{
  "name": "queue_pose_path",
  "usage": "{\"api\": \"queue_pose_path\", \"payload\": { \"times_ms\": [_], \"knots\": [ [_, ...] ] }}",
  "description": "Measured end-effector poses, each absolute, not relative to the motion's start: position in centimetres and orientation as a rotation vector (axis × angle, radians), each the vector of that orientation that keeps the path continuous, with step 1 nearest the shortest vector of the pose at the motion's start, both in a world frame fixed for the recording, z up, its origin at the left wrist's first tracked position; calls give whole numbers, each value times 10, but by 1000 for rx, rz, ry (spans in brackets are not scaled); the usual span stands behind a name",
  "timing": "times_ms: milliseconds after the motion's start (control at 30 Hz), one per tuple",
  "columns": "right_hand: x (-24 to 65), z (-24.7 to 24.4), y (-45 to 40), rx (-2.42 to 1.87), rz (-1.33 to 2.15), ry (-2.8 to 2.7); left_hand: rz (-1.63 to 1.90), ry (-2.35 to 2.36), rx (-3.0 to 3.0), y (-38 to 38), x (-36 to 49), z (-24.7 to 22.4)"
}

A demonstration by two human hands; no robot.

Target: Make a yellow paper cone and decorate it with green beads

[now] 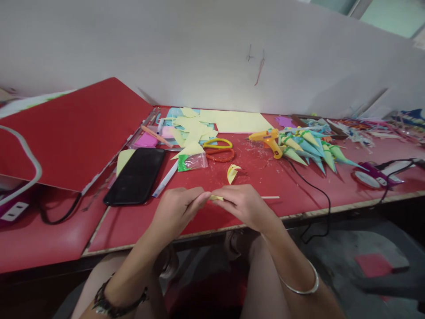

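Observation:
My left hand (181, 204) and my right hand (246, 204) meet low over the table's front part, both with fingers closed. Between them shows a small strip of yellow paper (217, 197), pinched from either side. A thin pale stick (271, 197) sticks out to the right from behind my right hand; whether it is held or lies on the table I cannot tell. Just beyond my hands lies a folded yellow paper piece (233, 173). My fingers hide most of the strip.
A black phone (135, 176) and a glue gun (270, 141) lie on the red table. Scissors (219, 153), yellow paper scraps (191, 128) and a yellow sheet (241, 122) lie farther back. Paper cones (308, 146) are piled right. A cable (314, 184) hangs over the edge.

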State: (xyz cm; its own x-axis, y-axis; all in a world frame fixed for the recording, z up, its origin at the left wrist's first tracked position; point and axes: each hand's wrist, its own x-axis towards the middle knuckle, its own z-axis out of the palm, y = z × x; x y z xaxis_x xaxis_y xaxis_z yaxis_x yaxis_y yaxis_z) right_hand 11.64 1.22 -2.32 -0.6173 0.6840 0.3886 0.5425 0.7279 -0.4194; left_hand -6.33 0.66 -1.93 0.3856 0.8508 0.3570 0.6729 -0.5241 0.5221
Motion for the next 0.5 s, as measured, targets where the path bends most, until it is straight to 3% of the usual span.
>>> {"api": "queue_pose_path", "payload": {
  "times_ms": [200, 267, 333, 500],
  "knots": [
    [108, -25, 8, -962, -346, -2414, 730, 1371, 1567, 6, -53, -22],
    [106, -26, 8, -935, -431, -2416, 663, 1342, 1487, 8, -54, -24],
    [105, -27, 11, -970, -339, -2446, 666, 1369, 1546, 11, -57, -25],
    [114, -25, 16, -998, 316, -2400, 792, 1331, 2201, 14, -66, -24]
  ]
}}
